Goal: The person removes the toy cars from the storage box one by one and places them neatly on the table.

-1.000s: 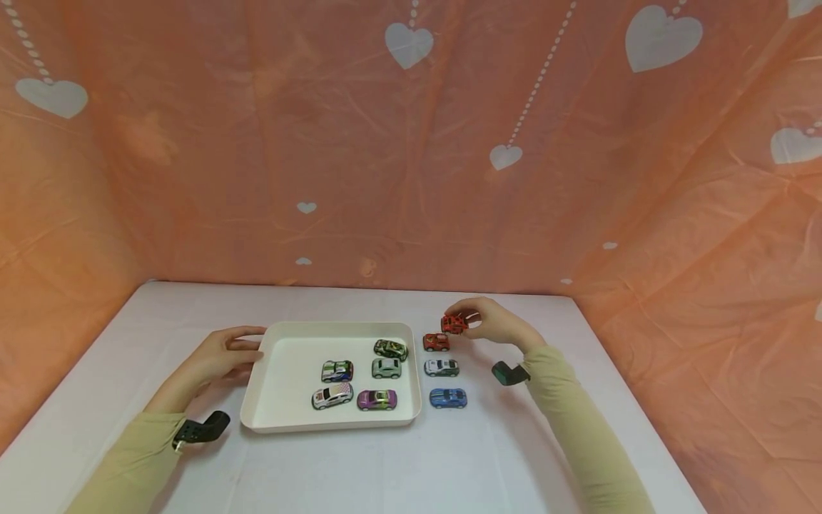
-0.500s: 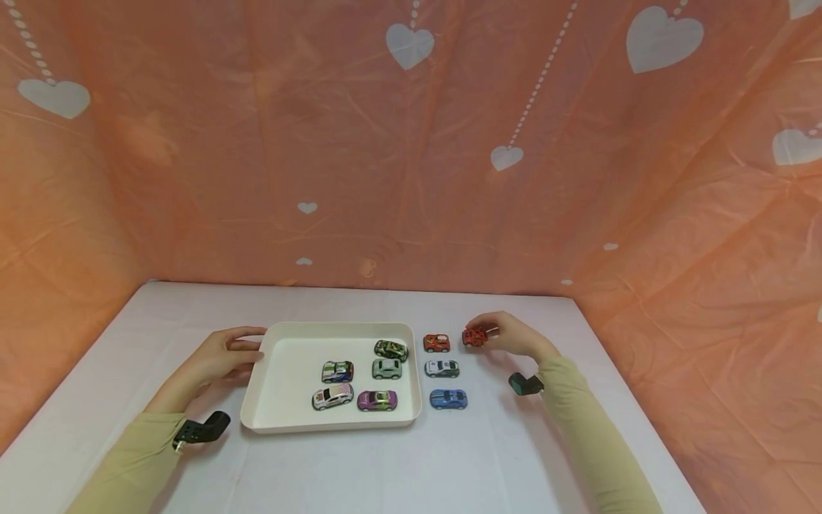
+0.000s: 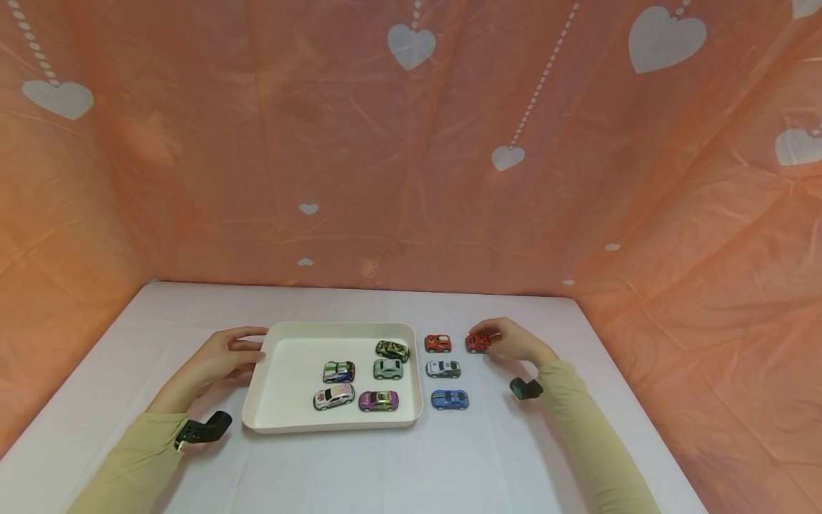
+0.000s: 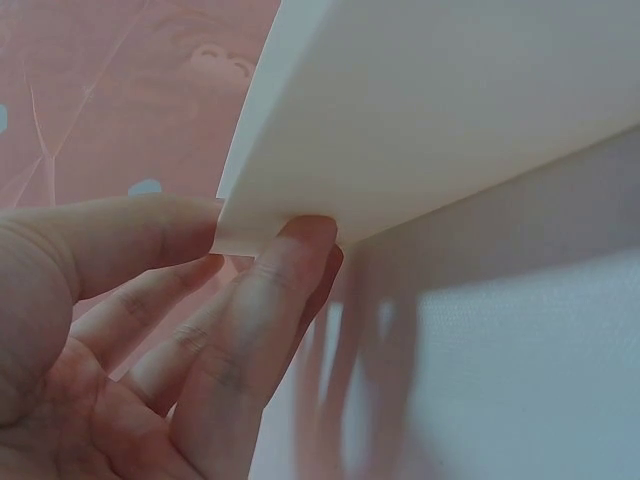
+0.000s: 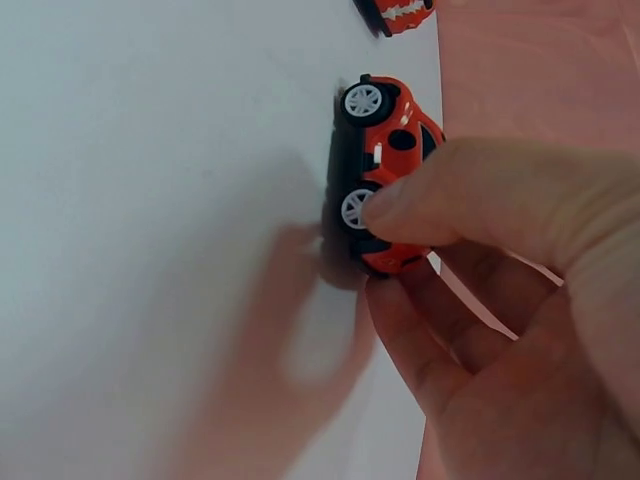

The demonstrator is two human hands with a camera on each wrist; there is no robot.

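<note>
My right hand (image 3: 514, 340) pinches a red toy car (image 3: 477, 344) at the right of the row; in the right wrist view the thumb lies on the rear wheel side of the red car (image 5: 395, 150), at the white surface. My left hand (image 3: 221, 357) grips the left rim of the white tray (image 3: 276, 421). From the left wrist view, thumb and fingers of the left hand (image 4: 190, 320) pinch the edge of the tray (image 4: 400, 120). Left of the held car stands another red car (image 3: 438, 344), with a white-and-green car (image 3: 443, 369) and a blue car (image 3: 449, 400) nearer me.
Several cars lie in the tray's right part, among them a purple car (image 3: 378, 401), a white car (image 3: 334, 397) and a dark green car (image 3: 392, 350). An orange curtain (image 3: 353, 143) with hearts stands behind the white table (image 3: 359, 471).
My right hand has moved right and toward me with the red car, from behind the other red car to its right, and lower. My left hand has stayed at the tray.
</note>
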